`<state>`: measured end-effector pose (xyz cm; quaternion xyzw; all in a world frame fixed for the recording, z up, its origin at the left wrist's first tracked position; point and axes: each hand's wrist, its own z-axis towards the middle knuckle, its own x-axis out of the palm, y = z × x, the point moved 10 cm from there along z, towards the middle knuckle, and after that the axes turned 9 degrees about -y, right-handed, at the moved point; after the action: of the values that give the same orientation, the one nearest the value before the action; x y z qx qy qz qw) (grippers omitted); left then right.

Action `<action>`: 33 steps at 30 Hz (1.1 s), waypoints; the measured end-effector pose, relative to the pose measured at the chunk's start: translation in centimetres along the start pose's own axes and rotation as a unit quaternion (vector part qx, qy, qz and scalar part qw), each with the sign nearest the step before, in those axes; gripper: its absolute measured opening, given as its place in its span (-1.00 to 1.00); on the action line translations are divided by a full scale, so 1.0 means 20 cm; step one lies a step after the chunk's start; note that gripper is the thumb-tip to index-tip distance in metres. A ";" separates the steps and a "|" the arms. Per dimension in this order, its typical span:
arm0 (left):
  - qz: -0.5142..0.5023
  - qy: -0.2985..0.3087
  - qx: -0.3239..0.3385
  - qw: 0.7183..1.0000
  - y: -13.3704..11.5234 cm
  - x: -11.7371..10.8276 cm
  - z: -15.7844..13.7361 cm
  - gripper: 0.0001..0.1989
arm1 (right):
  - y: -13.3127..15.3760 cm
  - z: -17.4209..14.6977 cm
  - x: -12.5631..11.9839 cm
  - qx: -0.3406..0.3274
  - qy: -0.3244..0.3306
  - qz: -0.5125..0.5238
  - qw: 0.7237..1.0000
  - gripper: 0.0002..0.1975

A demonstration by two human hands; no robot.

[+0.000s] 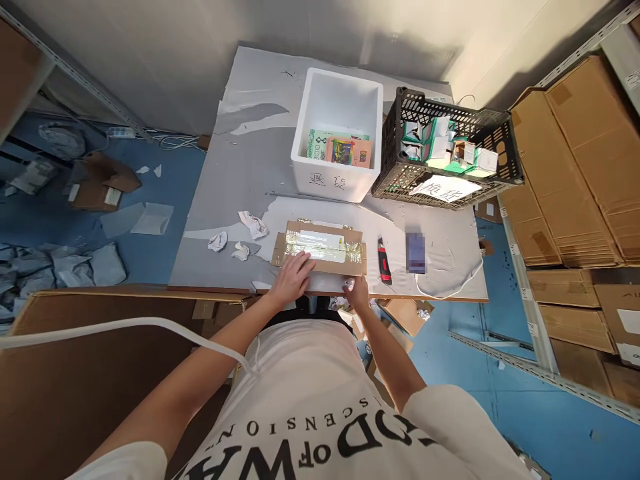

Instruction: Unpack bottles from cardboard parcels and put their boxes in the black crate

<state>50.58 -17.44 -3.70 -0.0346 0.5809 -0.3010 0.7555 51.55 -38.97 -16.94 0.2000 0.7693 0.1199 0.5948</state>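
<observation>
A flat brown cardboard box (pixel 323 267), wrapped in shiny clear tape with a white label on top, lies near the table's front edge. My left hand (pixel 291 277) rests on its front left part with the fingers stretched out. At the box's front right corner, my right hand (pixel 358 293) is closed around a crumpled white scrap (pixel 349 284), partly hidden by the fingers. To the right of the box lies a red and black utility knife (pixel 384 261). Several crumpled paper pieces (pixel 253 225) lie to the left.
A white foam bin (pixel 336 179) holding flat printed packages stands behind the box. Beside it is a black crate (pixel 450 190) with small boxes. A phone (pixel 415 252) with a white cable lies at right. Cartons (pixel 590 160) fill the right shelf; a large open carton (pixel 100 373) stands left.
</observation>
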 end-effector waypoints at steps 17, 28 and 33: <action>0.050 0.019 -0.550 0.833 1.48 -0.13 -0.50 0.07 | -0.14 0.08 -0.25 0.070 -0.097 0.103 0.987 -0.66; 0.045 -0.061 -0.513 0.855 1.58 -0.16 -0.40 -0.51 | -0.14 0.12 -0.23 0.059 -0.074 0.227 0.969 -0.50; -0.104 0.041 -0.469 0.876 1.60 0.10 -0.12 -0.45 | 0.02 0.21 -0.20 0.004 0.078 0.338 0.938 -0.17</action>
<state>61.97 8.37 -19.03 -0.4325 0.6774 -0.0712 0.5907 56.50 -40.68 -14.41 0.4406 0.7008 0.3261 0.4564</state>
